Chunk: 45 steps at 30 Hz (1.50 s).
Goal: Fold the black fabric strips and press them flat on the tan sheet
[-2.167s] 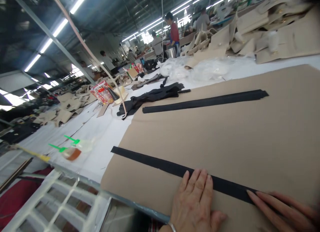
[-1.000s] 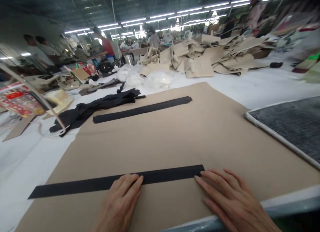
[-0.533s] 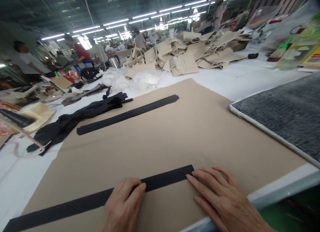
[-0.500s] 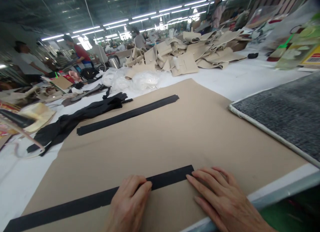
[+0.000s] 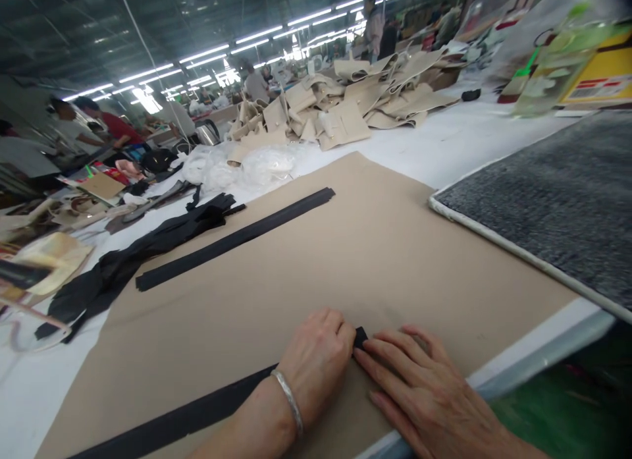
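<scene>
A long black strip lies across a large beige sheet close to me. My left hand, with a silver bangle at the wrist, rests on this strip near its right end. Its fingers are curled in, and whatever is under or between them is hidden. My right hand lies palm down on the sheet with fingers stretched out, fingertips touching the strip's right tip. Farther back, a second black strip lies on the same sheet, roughly parallel to the first.
Crumpled black fabric lies along the sheet's left edge. A grey fibrous pad with a pale border overlaps the right side. Behind are clear plastic bags, a heap of beige pieces and a bottle. Several people work farther off.
My left hand has slid right along the near strip toward its end, close to my right hand, and its fingers are more curled. The right hand stays at the tip. The view has shifted slightly.
</scene>
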Each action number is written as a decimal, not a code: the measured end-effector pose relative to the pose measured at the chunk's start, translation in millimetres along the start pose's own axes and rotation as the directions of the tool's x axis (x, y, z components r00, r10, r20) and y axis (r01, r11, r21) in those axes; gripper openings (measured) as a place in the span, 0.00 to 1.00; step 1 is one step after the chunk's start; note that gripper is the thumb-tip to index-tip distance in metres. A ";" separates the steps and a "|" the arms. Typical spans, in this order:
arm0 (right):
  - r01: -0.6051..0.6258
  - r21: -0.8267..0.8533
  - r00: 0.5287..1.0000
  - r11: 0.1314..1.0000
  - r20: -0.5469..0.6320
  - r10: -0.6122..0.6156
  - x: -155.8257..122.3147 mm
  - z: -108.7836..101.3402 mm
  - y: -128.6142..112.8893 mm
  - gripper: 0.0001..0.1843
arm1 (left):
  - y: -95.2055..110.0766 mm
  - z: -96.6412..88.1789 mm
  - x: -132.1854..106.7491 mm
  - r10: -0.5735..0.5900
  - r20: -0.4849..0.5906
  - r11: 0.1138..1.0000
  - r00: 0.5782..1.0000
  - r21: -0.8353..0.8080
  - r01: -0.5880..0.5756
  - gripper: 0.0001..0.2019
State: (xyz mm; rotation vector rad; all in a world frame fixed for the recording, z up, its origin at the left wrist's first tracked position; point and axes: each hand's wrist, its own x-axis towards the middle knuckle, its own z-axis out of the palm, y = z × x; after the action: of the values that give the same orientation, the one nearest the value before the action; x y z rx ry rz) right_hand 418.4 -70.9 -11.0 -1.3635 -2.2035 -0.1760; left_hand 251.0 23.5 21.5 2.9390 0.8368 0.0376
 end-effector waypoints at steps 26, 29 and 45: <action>-0.031 0.111 0.999 0.993 -0.001 0.032 -3.1 -1.2 0.1 0.16 | 2.4 9.7 -4.5 -0.365 -0.077 0.919 0.928 -0.192 0.345 0.11; -0.131 0.205 0.991 0.970 0.024 0.129 -1.8 -3.8 6.3 0.16 | 2.9 3.6 -7.5 -0.373 -0.073 0.880 0.925 -0.345 0.327 0.10; -0.506 0.665 0.851 0.549 0.280 0.444 26.2 -2.5 -21.1 0.09 | 26.7 15.5 -39.6 -0.371 -0.348 0.817 0.861 -0.562 0.125 0.07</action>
State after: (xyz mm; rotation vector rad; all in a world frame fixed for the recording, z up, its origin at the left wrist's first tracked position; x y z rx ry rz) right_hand 392.2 -61.2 7.9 -1.4113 -1.5494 0.8878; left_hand 232.0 -21.1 8.5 2.2957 1.0629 0.8158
